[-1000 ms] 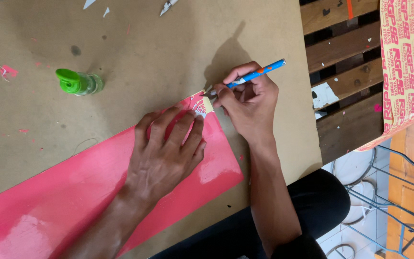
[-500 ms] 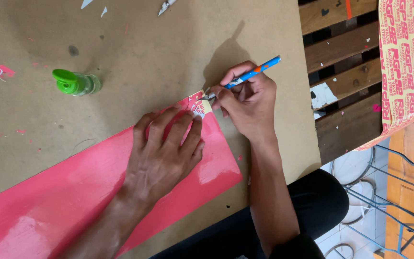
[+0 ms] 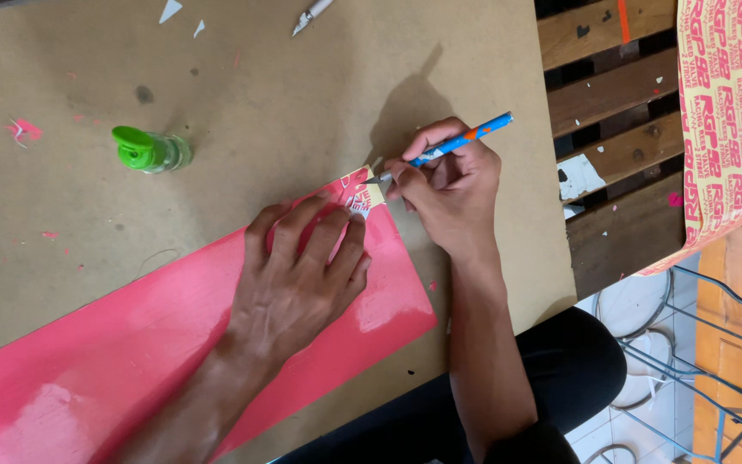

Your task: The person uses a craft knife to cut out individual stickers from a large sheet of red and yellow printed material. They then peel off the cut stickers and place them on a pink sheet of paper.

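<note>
While left hand lies flat on red sheet, right hand grips what looks like a craft knife over brown board.

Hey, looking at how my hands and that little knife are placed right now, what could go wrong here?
The left hand presses the pink sheet flat with its fingertips close to the tip of the craft knife held in the right hand; a slip could likely nick a finger. The blade works at the sheet's corner, where the sheet might tear or lift. The green-capped bottle lies on its side and could roll.
</note>
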